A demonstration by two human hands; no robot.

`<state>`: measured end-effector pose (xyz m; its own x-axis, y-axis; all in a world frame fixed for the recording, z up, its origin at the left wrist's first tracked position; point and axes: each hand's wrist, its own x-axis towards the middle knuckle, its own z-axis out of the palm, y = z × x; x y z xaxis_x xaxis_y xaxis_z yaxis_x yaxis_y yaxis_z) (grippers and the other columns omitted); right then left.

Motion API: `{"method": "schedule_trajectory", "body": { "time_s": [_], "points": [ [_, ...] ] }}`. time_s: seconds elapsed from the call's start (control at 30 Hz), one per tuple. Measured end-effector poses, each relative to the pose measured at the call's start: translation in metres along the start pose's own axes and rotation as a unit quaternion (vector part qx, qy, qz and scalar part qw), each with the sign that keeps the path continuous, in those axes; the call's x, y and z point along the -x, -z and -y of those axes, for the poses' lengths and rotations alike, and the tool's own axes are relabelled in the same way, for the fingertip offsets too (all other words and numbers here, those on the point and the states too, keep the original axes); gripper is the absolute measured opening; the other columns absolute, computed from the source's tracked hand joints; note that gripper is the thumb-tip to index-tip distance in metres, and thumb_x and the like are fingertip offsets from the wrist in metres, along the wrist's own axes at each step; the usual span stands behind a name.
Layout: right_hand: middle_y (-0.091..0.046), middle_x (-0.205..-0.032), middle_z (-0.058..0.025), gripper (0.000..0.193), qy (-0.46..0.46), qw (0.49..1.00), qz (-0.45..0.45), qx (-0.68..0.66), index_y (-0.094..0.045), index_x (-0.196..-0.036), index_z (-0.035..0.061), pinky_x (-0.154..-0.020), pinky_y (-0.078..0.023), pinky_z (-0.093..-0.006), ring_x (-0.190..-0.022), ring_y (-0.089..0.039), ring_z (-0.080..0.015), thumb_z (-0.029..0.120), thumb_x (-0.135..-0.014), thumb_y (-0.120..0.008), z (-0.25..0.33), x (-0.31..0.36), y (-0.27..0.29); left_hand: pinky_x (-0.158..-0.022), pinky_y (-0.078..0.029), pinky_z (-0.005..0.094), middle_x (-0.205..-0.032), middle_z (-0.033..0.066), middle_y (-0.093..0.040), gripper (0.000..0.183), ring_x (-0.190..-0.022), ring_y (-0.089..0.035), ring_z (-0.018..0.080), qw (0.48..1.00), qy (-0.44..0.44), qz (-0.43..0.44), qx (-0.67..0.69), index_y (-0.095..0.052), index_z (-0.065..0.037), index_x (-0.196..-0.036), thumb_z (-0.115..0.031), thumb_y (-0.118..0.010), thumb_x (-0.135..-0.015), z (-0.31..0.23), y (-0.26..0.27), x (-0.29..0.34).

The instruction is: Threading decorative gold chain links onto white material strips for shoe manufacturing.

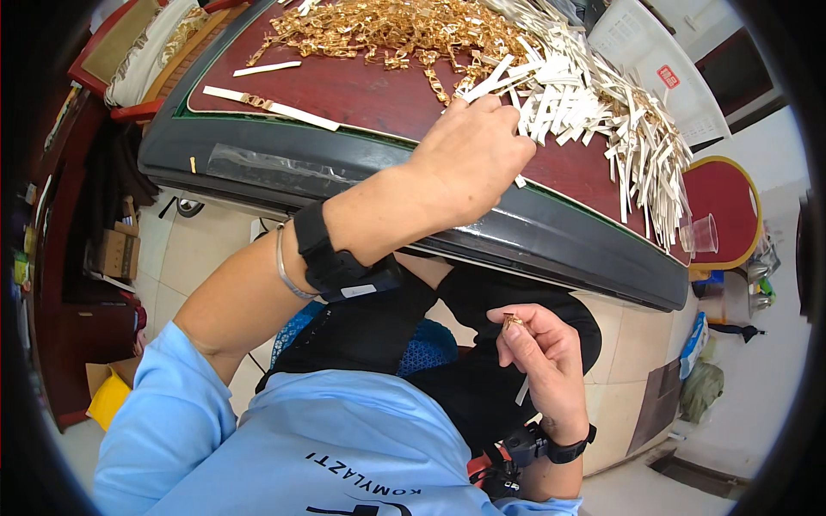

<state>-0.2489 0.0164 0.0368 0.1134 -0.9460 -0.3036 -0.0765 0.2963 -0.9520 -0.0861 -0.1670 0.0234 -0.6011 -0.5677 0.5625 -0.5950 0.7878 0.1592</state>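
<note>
My left hand (477, 159) reaches over the table's near edge, its fingers closed at the border of a heap of white flat strips (559, 95). One white strip (492, 79) sticks out at its fingertips, though the grip is partly hidden. Lower, above my lap, my right hand (548, 357) pinches a small gold metal buckle (514, 323) between thumb and fingers. A white strip end (522, 392) hangs below that hand. To the left on the tabletop lies a joined piece (258, 101), two white strips with a gold buckle between them. A single loose strip (267, 69) lies behind it.
A pile of gold buckles (387, 30) covers the back of the dark red table (344, 82), which has a thick black edge. At the right stand a white plastic basket (658, 69), a clear cup (701, 234) by the table corner and a red-backed chair (727, 202).
</note>
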Motion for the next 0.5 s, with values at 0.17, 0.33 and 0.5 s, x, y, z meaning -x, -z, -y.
{"method": "schedule_trajectory", "body": {
  "time_s": [0.17, 0.33, 0.5],
  "points": [
    [-0.059, -0.073, 0.0022, 0.023, -0.012, 1.0, 0.014, -0.003, -0.064, -0.114, -0.0009, -0.058, -0.037, -0.0173, -0.066, -0.049, -0.0015, 0.015, -0.099, -0.057, -0.006, -0.001, 0.003, -0.078, -0.044, 0.0417, -0.089, 0.0093, -0.057, 0.012, -0.093, -0.055, 0.0284, 1.0, -0.01, 0.0, -0.009, -0.062, -0.005, -0.084, -0.011, -0.069, -0.076, 0.005, 0.003, -0.002],
    [-0.06, -0.074, 0.0022, 0.024, -0.008, 1.0, 0.018, -0.013, -0.064, -0.115, -0.0004, -0.055, -0.035, -0.0169, -0.065, -0.048, -0.0008, 0.017, -0.099, -0.057, -0.011, -0.001, 0.004, -0.078, -0.043, 0.0417, -0.086, 0.0085, -0.058, 0.011, -0.091, -0.057, 0.0285, 1.0, -0.015, -0.002, 0.013, -0.061, -0.005, -0.082, -0.008, -0.07, -0.076, 0.009, 0.001, -0.003],
    [-0.061, -0.077, 0.0018, 0.024, -0.011, 0.999, 0.032, -0.026, -0.064, -0.115, -0.0006, -0.058, -0.038, -0.0168, -0.067, -0.05, -0.0016, 0.015, -0.098, -0.058, -0.015, 0.0, 0.004, -0.067, -0.046, 0.0378, -0.077, 0.0084, -0.061, 0.012, -0.076, -0.061, 0.0259, 0.995, 0.003, -0.035, 0.098, -0.062, -0.002, -0.085, -0.005, -0.07, -0.077, 0.004, 0.011, 0.004]
  ]
}}
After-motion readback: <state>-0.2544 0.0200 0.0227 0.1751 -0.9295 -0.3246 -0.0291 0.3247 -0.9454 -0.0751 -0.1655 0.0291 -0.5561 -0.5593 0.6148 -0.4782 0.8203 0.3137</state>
